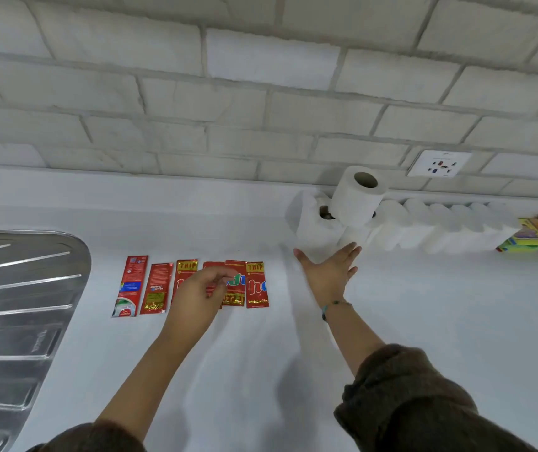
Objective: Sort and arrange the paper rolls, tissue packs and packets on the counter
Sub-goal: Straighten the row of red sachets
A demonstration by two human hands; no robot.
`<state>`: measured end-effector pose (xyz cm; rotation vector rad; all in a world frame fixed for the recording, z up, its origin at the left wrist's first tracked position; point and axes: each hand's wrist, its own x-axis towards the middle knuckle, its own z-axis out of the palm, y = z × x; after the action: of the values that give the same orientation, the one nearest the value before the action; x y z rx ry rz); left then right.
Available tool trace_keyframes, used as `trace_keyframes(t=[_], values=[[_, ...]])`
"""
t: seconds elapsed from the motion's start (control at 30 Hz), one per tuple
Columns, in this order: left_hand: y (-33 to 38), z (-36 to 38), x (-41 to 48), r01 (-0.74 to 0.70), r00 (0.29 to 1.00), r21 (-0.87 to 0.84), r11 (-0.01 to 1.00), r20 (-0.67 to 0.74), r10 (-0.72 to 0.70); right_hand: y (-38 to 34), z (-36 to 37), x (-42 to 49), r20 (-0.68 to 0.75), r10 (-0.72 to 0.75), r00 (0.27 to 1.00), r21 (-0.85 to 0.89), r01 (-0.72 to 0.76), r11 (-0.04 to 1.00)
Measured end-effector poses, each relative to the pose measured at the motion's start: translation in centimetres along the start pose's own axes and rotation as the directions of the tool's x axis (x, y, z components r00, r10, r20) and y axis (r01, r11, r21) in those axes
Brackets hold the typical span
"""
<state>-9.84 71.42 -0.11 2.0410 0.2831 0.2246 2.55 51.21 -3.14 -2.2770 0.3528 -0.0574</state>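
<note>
Several red packets (pixel 257 284) lie side by side in a row on the white counter (pixel 424 305). My left hand (pixel 201 295) hovers over the middle of that row with fingers curled, blurred, and covers part of two packets. My right hand (pixel 329 269) is spread flat with fingers apart, just in front of the paper rolls (pixel 313 223). One roll (pixel 357 195) sits tilted on top of the others. More white rolls (pixel 440 226) run in a line along the wall to the right.
A steel sink drainboard (pixel 16 305) fills the left side. A wall socket (pixel 439 163) sits above the rolls on the white brick wall. Colourful packs (pixel 535 234) lie at the far right end of the roll line.
</note>
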Motion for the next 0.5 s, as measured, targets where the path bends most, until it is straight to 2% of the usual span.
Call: trace_keyframes(t=[0.1, 0.17, 0.23, 0.33, 0.5], values=[[-2.9, -0.7, -1.5, -0.01, 1.0, 0.13, 0.991, -0.009, 0.012, 0.7, 1.5, -4.9, 0.078, -0.276, 0.958, -0.16, 0.286, 0.945], [-5.2, -0.8, -2.7, -0.058, 0.997, 0.297, 0.953, -0.025, 0.068, 1.2, 2.7, -8.1, 0.187, -0.445, 0.876, -0.263, 0.481, 0.836], [-6.7, -0.6, -3.6, -0.059, 0.996, 0.393, 0.918, -0.04, 0.081, 1.8, 3.7, -10.7, 0.299, -0.537, 0.789, -0.3, 0.612, 0.732], [-7.9, -0.3, -4.3, -0.081, 0.995, 0.455, 0.887, -0.019, 0.1, 2.4, 5.4, -13.7, 0.406, -0.565, 0.719, -0.358, 0.694, 0.625], [-8.6, 0.2, -4.3, -0.134, 0.991, 0.586, 0.799, 0.086, 0.103, 2.2, 6.5, -14.6, 0.469, -0.532, 0.705, -0.417, 0.708, 0.57]])
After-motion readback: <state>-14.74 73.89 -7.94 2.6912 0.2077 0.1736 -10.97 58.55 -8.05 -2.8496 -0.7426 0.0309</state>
